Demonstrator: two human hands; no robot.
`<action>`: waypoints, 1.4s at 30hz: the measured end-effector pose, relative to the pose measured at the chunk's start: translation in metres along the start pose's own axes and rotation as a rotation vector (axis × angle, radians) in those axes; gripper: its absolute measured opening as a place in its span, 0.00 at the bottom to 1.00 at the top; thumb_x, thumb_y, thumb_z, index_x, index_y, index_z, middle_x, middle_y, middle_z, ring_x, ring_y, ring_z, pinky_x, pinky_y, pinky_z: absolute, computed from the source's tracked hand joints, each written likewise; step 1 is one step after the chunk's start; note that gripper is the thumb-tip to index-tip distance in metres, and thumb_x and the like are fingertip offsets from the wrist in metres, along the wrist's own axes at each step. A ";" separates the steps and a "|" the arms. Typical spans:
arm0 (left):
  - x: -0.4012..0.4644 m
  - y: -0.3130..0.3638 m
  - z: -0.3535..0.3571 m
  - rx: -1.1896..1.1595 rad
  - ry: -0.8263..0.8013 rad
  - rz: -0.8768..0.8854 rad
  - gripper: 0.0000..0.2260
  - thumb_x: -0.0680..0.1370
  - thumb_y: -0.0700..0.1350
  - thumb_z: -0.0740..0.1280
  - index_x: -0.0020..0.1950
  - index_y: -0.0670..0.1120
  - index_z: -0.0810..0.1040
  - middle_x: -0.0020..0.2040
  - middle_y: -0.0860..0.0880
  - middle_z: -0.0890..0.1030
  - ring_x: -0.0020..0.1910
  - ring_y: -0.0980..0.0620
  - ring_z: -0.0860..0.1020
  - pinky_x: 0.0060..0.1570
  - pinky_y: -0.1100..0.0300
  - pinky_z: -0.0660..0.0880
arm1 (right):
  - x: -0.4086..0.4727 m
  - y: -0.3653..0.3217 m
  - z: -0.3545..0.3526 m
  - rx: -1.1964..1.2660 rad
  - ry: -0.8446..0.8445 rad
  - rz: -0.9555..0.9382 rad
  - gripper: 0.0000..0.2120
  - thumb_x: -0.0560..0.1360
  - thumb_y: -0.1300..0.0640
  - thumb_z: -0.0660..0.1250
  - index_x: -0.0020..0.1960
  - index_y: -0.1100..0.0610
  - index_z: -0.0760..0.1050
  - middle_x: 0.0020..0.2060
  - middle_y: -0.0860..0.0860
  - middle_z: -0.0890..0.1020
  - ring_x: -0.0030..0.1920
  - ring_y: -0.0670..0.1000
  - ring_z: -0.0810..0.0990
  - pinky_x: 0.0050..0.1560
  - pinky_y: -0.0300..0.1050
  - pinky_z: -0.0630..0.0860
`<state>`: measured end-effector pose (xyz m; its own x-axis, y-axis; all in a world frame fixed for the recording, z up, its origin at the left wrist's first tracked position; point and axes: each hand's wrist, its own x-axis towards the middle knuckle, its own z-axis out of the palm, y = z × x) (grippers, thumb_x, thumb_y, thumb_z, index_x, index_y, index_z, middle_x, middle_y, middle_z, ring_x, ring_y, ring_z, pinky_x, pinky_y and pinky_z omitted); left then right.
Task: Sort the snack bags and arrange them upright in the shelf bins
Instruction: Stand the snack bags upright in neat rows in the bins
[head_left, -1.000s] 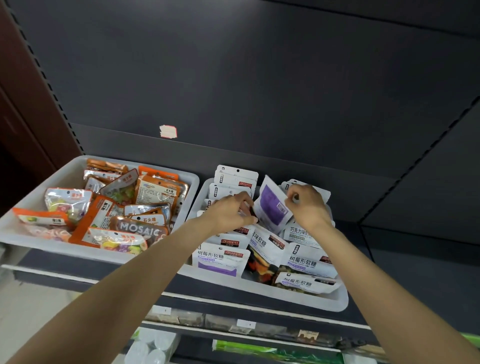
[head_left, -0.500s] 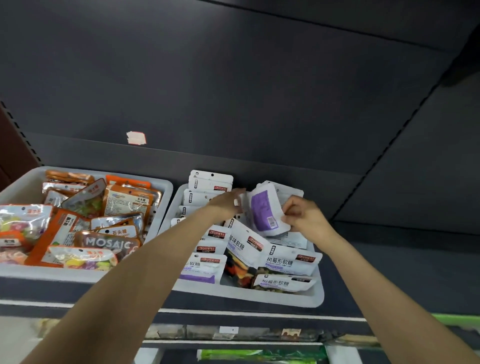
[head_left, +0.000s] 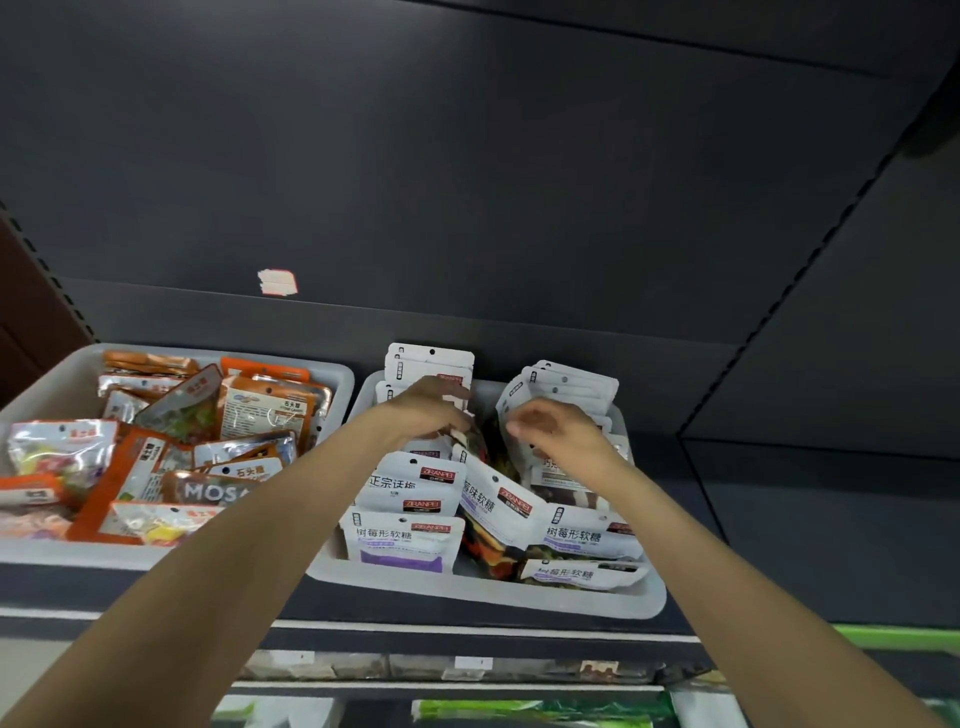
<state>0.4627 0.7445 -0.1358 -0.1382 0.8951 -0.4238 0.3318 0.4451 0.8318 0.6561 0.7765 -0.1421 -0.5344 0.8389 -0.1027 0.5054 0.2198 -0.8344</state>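
Observation:
The right white bin (head_left: 483, 590) holds white snack bags. Two rows stand upright at its back: a left row (head_left: 431, 361) and a right row (head_left: 569, 384). Several more white bags (head_left: 402, 540) lean or lie at the front. My left hand (head_left: 428, 410) reaches into the gap between the rows and pinches the top edge of a white bag (head_left: 460, 435). My right hand (head_left: 558, 434) sits just in front of the right row, fingers loosely curled, with no bag seen in it. The left white bin (head_left: 57, 382) is full of orange and clear bags (head_left: 260, 410) in a jumble.
Both bins sit on a dark shelf (head_left: 779, 519) with a dark back panel bearing a pale sticker (head_left: 278, 282). Bare shelf lies to the right of the white-bag bin. A lower shelf with price tags (head_left: 472, 662) and green packs (head_left: 540, 709) runs below.
The purple-backed bag that both hands held has gone into the back right row. My right hand has let go of it, and my left hand has dropped into the gap between the rows.

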 end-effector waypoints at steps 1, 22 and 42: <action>0.000 -0.004 -0.002 -0.006 0.001 -0.006 0.20 0.73 0.33 0.69 0.62 0.48 0.75 0.60 0.46 0.78 0.56 0.50 0.77 0.53 0.60 0.75 | 0.005 0.002 0.000 -0.030 0.063 0.021 0.08 0.76 0.57 0.67 0.54 0.55 0.76 0.54 0.48 0.80 0.57 0.48 0.78 0.54 0.45 0.77; -0.003 -0.020 -0.016 -0.229 0.200 0.273 0.20 0.75 0.26 0.61 0.51 0.50 0.80 0.47 0.48 0.83 0.54 0.49 0.79 0.49 0.62 0.76 | 0.030 -0.010 -0.005 -0.190 0.219 0.116 0.08 0.76 0.55 0.67 0.41 0.58 0.73 0.40 0.54 0.76 0.43 0.52 0.74 0.40 0.43 0.67; -0.015 -0.036 -0.003 0.456 0.028 0.331 0.25 0.76 0.48 0.70 0.71 0.48 0.68 0.68 0.47 0.72 0.65 0.50 0.72 0.61 0.63 0.67 | 0.019 -0.008 0.013 -0.652 0.046 0.127 0.17 0.75 0.59 0.66 0.63 0.52 0.70 0.54 0.55 0.78 0.53 0.56 0.77 0.53 0.52 0.77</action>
<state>0.4496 0.7154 -0.1583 0.0195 0.9882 -0.1522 0.7308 0.0898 0.6766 0.6337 0.7840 -0.1446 -0.4217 0.8954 -0.1430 0.8764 0.3620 -0.3176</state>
